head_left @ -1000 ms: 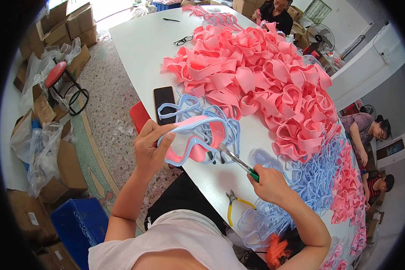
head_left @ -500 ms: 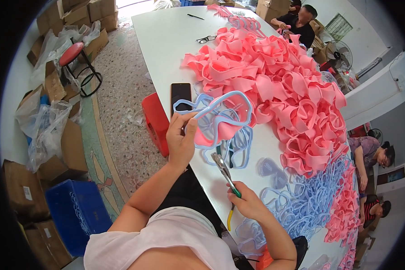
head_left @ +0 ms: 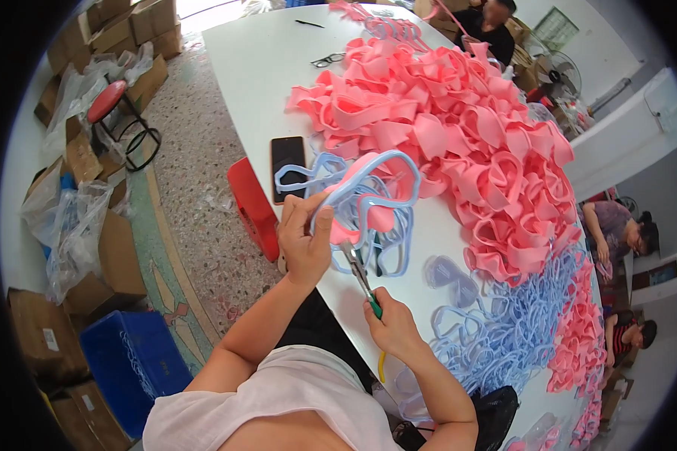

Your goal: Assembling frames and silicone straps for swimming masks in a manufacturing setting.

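Observation:
My left hand (head_left: 306, 239) is closed on a light-blue plastic goggle frame (head_left: 415, 180), thumb and fingers pinching its left end above the table. Soft pink material (head_left: 380, 218) shows inside the frame's loop. My right hand (head_left: 395, 323) is wrapped around a pair of pliers (head_left: 359, 272) with green and yellow handles. The metal jaws point up at the frame's lower left edge, close to my left thumb; whether they grip it I cannot tell. More light-blue frames (head_left: 399, 263) lie on the table beneath, partly hidden by the held one.
A large heap of pink bands (head_left: 429, 113) covers the far table; a tangle of light-blue frames (head_left: 504, 338) lies at right beside clear lens pieces (head_left: 453, 279). A phone (head_left: 288, 161) and glasses (head_left: 327, 59) lie leftward. A red stool (head_left: 252, 207) and blue crate (head_left: 132, 368) stand left; co-workers sit across.
The pliers have moved left and up, bringing their jaws to the frame in my left hand. The view has shifted slightly. The far co-worker now holds a pink strip raised.

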`<state>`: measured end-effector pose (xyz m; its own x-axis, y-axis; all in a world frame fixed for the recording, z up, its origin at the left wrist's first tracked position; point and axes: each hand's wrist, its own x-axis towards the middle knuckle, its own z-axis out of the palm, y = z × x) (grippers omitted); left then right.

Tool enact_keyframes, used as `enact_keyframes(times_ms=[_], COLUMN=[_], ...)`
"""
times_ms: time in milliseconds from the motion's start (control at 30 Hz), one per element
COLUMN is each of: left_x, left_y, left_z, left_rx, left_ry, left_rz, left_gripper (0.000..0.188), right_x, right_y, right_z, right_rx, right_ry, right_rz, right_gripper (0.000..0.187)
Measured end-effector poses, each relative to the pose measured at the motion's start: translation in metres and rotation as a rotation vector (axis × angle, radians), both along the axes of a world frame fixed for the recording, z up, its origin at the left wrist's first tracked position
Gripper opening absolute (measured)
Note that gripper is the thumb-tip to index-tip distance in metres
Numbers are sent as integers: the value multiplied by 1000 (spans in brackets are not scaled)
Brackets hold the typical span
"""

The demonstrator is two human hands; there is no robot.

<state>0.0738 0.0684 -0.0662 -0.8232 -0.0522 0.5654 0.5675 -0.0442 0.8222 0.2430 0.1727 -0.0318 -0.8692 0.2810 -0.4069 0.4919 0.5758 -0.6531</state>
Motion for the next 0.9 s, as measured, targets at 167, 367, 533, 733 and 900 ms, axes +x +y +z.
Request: enact_keyframes(times_ms=[167, 367, 533, 733, 900], left_x=[-7, -18, 11, 34, 41], left_y=[-1, 5, 6, 27, 38], left_z=[-15, -24, 1, 22, 27], left_rx=[-19, 122, -98, -310, -266], left_ry=[-93, -393, -215, 594, 809], left_rz=[-36, -337, -483, -493, -491], left_gripper=[20, 18, 16, 35, 42], right_x=[17, 54, 60, 61, 72], right_y=[30, 58, 74, 100, 115], right_z=[2, -28, -51, 16, 37], right_rx=[-64, 611, 519, -170, 76], right_ry=[-50, -38, 114, 728, 769], right_rz=[53, 91, 42, -388, -168], right_gripper=[28, 34, 40, 56, 48])
